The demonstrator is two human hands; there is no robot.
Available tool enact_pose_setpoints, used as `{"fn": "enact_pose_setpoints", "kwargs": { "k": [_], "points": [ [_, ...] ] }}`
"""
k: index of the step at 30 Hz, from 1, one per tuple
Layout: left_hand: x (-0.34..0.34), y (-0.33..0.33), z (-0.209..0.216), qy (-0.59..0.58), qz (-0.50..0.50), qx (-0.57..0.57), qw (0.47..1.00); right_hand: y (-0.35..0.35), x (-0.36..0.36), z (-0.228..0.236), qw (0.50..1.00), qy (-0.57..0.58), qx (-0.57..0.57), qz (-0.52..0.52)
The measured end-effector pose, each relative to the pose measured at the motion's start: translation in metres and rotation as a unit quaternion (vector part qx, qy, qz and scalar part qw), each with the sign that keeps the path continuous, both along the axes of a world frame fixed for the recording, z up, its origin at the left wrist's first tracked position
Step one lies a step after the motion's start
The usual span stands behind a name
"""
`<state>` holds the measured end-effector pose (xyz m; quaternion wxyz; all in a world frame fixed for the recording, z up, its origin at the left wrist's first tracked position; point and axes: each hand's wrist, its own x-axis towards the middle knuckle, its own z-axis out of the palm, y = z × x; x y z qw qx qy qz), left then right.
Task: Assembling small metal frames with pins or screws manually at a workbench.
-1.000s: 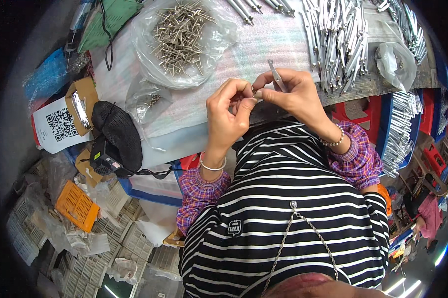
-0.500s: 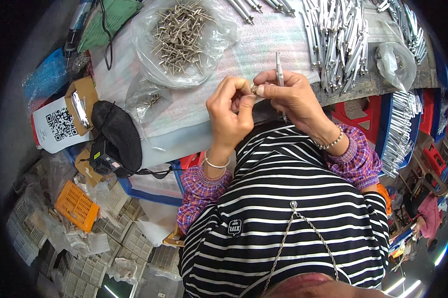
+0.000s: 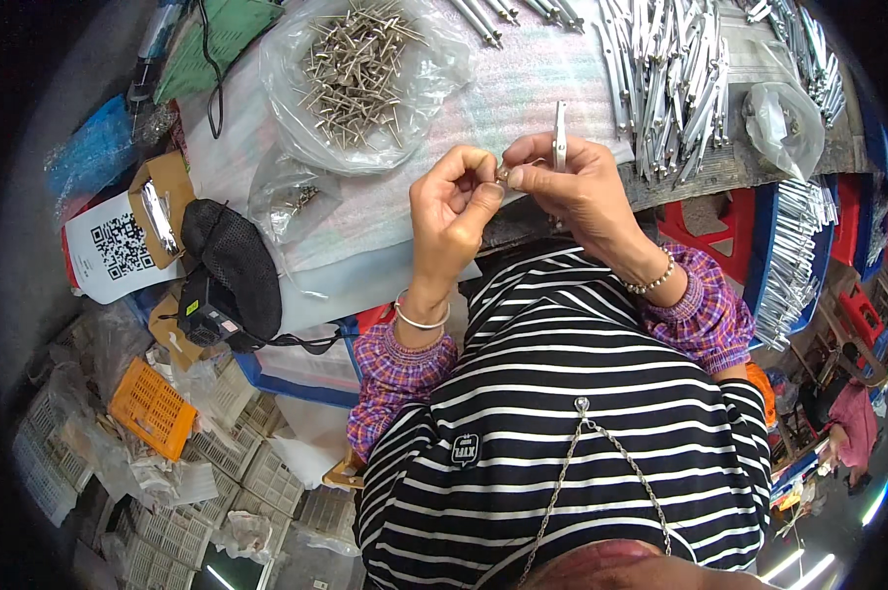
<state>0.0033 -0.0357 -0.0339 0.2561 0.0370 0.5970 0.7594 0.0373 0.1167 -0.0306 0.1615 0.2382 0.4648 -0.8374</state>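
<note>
the right hand (image 3: 590,192) pinches a small metal part (image 3: 503,174) between thumb and forefinger, with a slim metal strip (image 3: 560,138) also held among its fingers. the left hand (image 3: 446,218) meets that part with bent thumb and forefinger; whether they grip it, i cannot tell. left of the hands lies a small clear bag (image 3: 275,208); beyond, on the cloth (image 3: 532,93), a bag (image 3: 439,74) of metal pins (image 3: 360,74); far right, silvery rods (image 3: 672,88).
</note>
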Motion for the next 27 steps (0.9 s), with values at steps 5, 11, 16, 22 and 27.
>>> {"fn": "enact_pose_setpoints", "kwargs": {
  "k": [5,11,16,22,27],
  "points": [
    [-0.002,-0.001,0.001,-0.061,-0.004,0.014,0.998,0.001,-0.001,0.002,0.997,0.060,0.050,-0.001],
    [-0.004,-0.001,0.000,-0.178,-0.012,0.071,0.981,0.010,-0.004,-0.002,0.896,0.308,0.316,0.044],
    [-0.010,-0.004,-0.004,-0.276,-0.082,0.140,0.948,0.015,-0.009,0.008,0.831,0.405,0.376,0.054],
    [-0.011,0.002,-0.002,-0.293,-0.075,0.137,0.943,0.017,-0.010,0.009,0.956,0.182,0.216,0.083],
    [-0.013,-0.001,-0.010,-0.310,-0.085,0.146,0.936,0.022,-0.016,0.004,0.965,0.178,0.170,0.095]
  ]
}}
